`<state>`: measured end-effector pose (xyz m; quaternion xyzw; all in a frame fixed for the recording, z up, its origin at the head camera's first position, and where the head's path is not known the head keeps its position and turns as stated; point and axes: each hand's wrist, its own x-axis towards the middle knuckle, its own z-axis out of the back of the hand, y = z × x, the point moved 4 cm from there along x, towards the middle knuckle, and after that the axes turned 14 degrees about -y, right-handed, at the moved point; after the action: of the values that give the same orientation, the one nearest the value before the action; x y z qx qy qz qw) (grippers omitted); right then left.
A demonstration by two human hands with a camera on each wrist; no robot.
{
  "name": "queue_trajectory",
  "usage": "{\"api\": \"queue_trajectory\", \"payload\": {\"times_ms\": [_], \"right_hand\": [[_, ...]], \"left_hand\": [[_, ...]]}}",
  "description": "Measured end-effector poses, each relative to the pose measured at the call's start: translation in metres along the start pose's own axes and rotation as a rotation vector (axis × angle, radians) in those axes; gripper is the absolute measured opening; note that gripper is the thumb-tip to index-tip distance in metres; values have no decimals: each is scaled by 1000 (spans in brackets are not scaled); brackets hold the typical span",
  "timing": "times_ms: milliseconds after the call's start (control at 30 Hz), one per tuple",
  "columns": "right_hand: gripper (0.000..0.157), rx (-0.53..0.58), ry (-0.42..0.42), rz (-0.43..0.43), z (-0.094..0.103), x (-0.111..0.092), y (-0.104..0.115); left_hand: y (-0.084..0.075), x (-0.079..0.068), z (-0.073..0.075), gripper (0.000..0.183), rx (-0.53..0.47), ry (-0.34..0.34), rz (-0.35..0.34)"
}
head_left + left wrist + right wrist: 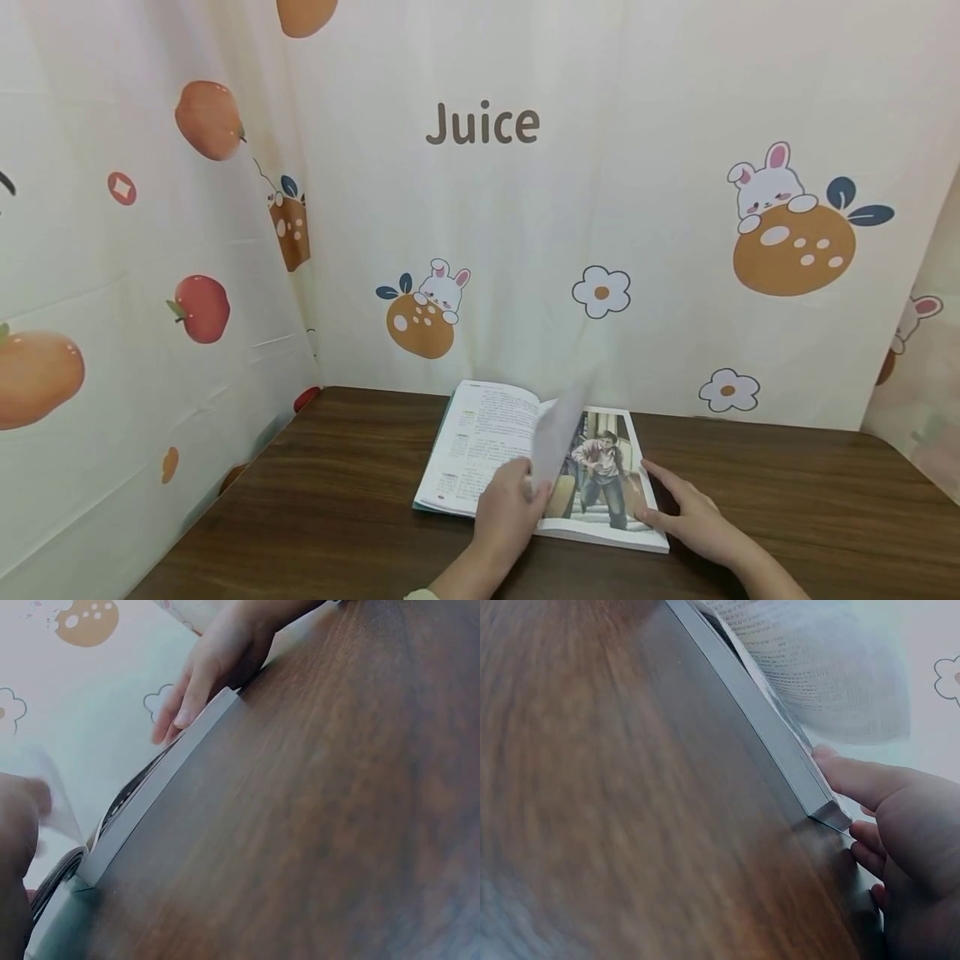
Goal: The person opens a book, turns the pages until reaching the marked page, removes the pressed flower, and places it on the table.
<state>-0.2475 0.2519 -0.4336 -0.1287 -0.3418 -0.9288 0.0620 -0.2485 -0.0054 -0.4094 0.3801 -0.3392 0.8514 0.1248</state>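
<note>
An open book (570, 525) lies on the table, with printed text on its left page and a color picture of a person on its right page. Between them a single page (557, 429) stands raised and blurred. My left hand (506, 508) pinches this page low down, near the book's middle. At the book's right edge, my right hand (693, 517) rests with its thumb on the picture page and its fingers extended along the side. The right wrist view shows the right thumb (862, 780) at the top corner of the thick page block (757, 727).
The dark wood table (315, 500) spreads around the book. Behind it and on both sides hangs a pale curtain (517, 217) printed with fruit, rabbits, flowers and the word "Juice". The book's far edge lies close to the back curtain.
</note>
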Motion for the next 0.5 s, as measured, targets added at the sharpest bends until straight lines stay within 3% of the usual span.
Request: {"api": "queue_trajectory", "payload": {"times_ms": [100,233,367,500], "right_hand": [[76,-6,11,-13,-1,1,0],[79,3,26,-47,-2,2,-2],[80,13,29,-59,-3,2,-3],[78,3,21,-36,-3,2,-3]], "left_hand": [[2,1,3,70,45,-96,-35],[1,2,4,96,209,-70,-144],[-2,1,0,84,314,26,-305],[-9,-3,-4,56,175,86,-479]]}}
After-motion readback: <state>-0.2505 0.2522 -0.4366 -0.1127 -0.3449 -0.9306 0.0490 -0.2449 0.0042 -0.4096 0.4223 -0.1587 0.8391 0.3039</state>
